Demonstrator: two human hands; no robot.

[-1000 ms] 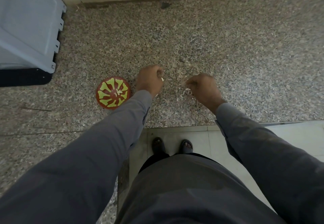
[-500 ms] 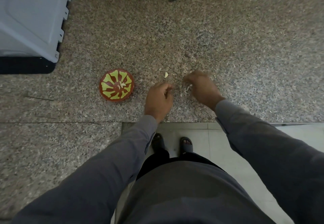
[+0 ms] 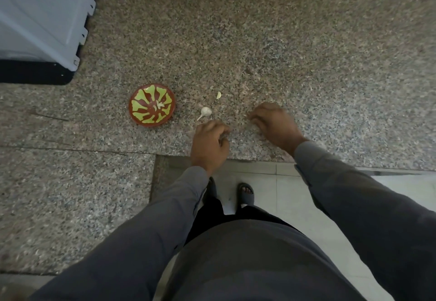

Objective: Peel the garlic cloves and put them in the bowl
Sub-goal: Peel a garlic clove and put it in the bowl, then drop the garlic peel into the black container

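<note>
The red bowl [image 3: 152, 105] with a green pattern stands on the granite counter [image 3: 306, 53] and has a few pale garlic pieces at its centre. Right of it lie a piece of garlic with a stem [image 3: 205, 112] and, a little farther back, a loose clove [image 3: 219, 95]. My left hand [image 3: 210, 145] hovers just below the stemmed piece without touching it; its fingers are curled under and nothing shows in them. My right hand [image 3: 274, 123] is blurred, with its fingers bent down onto the counter; whatever lies under them is hidden.
A grey plastic lid [image 3: 42, 17] lies over a black base at the back left. The counter's front edge [image 3: 236, 159] runs just below my hands, with a tiled floor and my feet [image 3: 245, 194] beneath. A wall borders the far side.
My left hand drew back from beside the bowl toward the counter edge. A clove and the stemmed garlic piece now lie uncovered where it was. My right hand stayed near its spot.
</note>
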